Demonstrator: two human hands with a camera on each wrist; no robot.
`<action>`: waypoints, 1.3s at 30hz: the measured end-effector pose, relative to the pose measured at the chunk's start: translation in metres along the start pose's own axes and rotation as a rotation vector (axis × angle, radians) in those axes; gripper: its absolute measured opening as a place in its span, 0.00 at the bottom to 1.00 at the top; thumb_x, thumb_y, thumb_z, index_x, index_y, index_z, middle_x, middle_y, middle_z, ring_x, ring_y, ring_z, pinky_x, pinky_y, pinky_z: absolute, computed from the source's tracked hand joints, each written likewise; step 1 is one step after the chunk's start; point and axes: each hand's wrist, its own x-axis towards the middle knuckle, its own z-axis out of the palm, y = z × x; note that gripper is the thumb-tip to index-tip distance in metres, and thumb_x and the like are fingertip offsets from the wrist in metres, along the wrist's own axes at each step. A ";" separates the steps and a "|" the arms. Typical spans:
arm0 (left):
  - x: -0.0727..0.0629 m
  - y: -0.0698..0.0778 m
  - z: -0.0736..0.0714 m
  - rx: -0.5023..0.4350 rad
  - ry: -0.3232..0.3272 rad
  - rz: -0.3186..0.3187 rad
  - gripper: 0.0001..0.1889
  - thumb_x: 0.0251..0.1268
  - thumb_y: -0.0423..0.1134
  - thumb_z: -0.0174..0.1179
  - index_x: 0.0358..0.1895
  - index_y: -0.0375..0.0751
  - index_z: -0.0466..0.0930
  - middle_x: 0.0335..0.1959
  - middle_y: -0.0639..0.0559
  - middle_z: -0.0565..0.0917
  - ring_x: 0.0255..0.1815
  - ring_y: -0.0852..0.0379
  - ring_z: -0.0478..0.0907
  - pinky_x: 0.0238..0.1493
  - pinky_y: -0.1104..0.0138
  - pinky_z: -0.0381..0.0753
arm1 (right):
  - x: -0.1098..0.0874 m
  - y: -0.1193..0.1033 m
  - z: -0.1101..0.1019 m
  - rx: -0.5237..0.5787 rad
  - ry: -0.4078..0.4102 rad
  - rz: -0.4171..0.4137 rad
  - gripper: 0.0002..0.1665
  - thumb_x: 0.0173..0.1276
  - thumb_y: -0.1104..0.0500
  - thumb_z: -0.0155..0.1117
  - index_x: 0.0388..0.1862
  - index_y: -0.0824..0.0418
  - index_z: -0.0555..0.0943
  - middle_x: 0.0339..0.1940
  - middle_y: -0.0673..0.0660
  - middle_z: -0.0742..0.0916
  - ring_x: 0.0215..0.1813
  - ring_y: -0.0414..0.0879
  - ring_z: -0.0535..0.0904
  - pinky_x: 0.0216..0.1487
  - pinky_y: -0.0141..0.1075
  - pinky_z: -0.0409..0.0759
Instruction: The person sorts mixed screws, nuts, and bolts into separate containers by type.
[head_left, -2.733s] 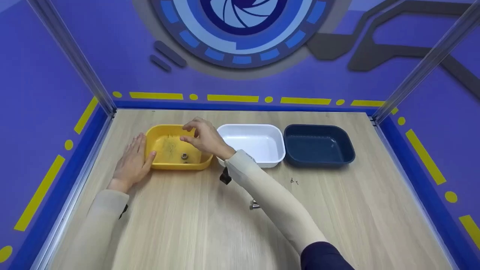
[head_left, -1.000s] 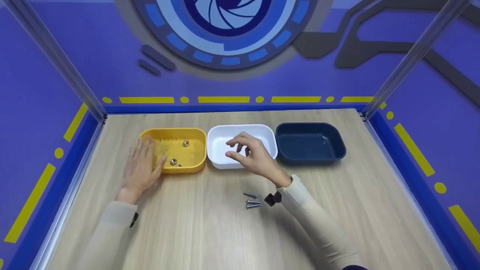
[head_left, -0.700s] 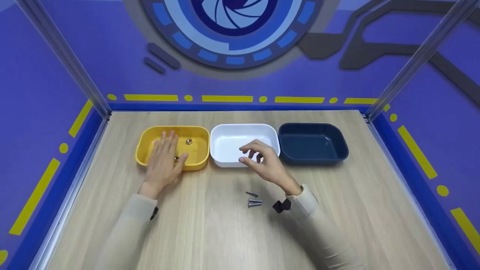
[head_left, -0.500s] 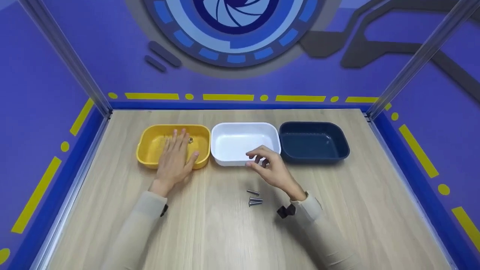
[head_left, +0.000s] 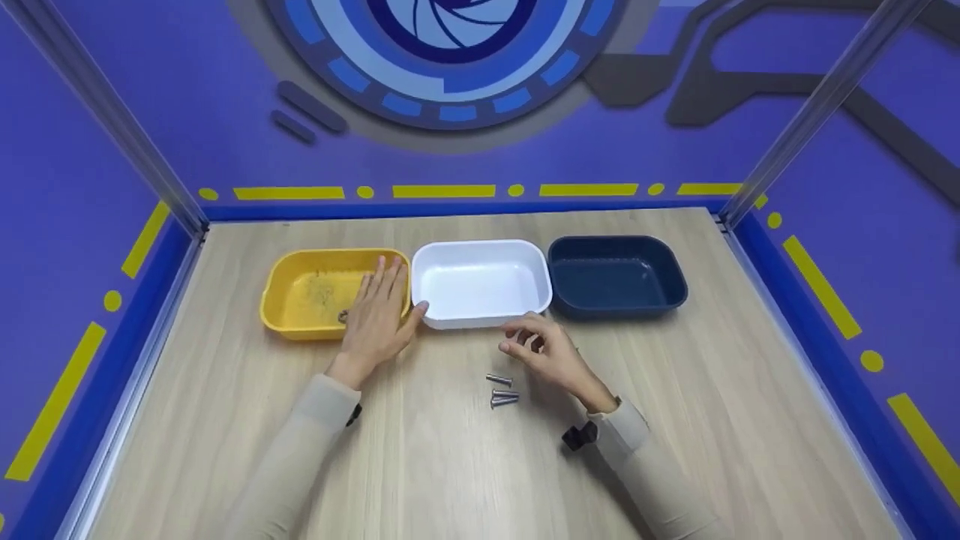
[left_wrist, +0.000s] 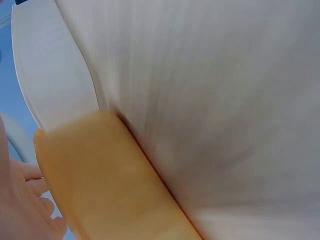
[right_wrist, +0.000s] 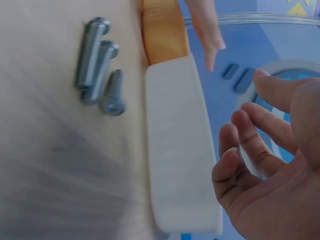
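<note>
My left hand (head_left: 375,322) lies with straight fingers over the right end of the yellow tray (head_left: 292,330), its thumb near the white tray (head_left: 480,323). A small metal nut (head_left: 343,316) shows in the yellow tray beside that hand; the rest of the floor under the hand is hidden. In front of the white tray hovers my right hand (head_left: 553,354), fingers loosely bent and nothing between them; the right wrist view shows its bare palm (right_wrist: 280,195). Three metal bolts (head_left: 504,394) lie on the table just left of the right hand.
A dark blue tray (head_left: 619,309) stands right of the white one, all in one row. Bare wooden tabletop (head_left: 450,465) stretches in front. Purple panels (head_left: 225,150) wall in the back and both sides.
My right hand has left the yellow tray and come right and nearer, in front of the white tray. The left hand has swept from the yellow tray's left side to its right end.
</note>
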 end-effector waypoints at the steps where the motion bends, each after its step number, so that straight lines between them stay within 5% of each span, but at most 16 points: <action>1: 0.002 0.002 0.001 0.006 0.000 0.001 0.44 0.85 0.65 0.41 0.86 0.33 0.51 0.89 0.41 0.50 0.91 0.43 0.40 0.90 0.46 0.44 | -0.001 0.001 0.000 0.001 -0.008 0.011 0.14 0.68 0.64 0.77 0.52 0.65 0.90 0.43 0.63 0.89 0.41 0.49 0.80 0.38 0.30 0.75; 11: 0.014 0.012 0.007 0.081 -0.052 -0.040 0.47 0.83 0.70 0.37 0.87 0.34 0.49 0.90 0.41 0.46 0.91 0.44 0.38 0.91 0.50 0.37 | -0.013 0.021 -0.006 -0.057 -0.200 0.027 0.19 0.72 0.58 0.76 0.56 0.67 0.89 0.46 0.61 0.90 0.44 0.46 0.84 0.45 0.32 0.83; 18: 0.016 0.011 0.012 0.114 -0.077 -0.065 0.48 0.83 0.70 0.36 0.87 0.32 0.48 0.90 0.40 0.45 0.91 0.43 0.38 0.91 0.49 0.40 | -0.018 0.031 -0.005 -0.096 -0.277 0.037 0.18 0.70 0.58 0.77 0.55 0.64 0.90 0.42 0.61 0.89 0.41 0.48 0.80 0.41 0.30 0.76; 39: 0.015 0.015 0.022 0.140 -0.057 -0.043 0.47 0.84 0.68 0.36 0.85 0.30 0.51 0.89 0.37 0.49 0.91 0.42 0.43 0.90 0.46 0.46 | -0.028 0.037 0.004 -0.172 -0.281 0.036 0.11 0.68 0.59 0.79 0.48 0.60 0.94 0.36 0.49 0.89 0.34 0.35 0.75 0.34 0.25 0.71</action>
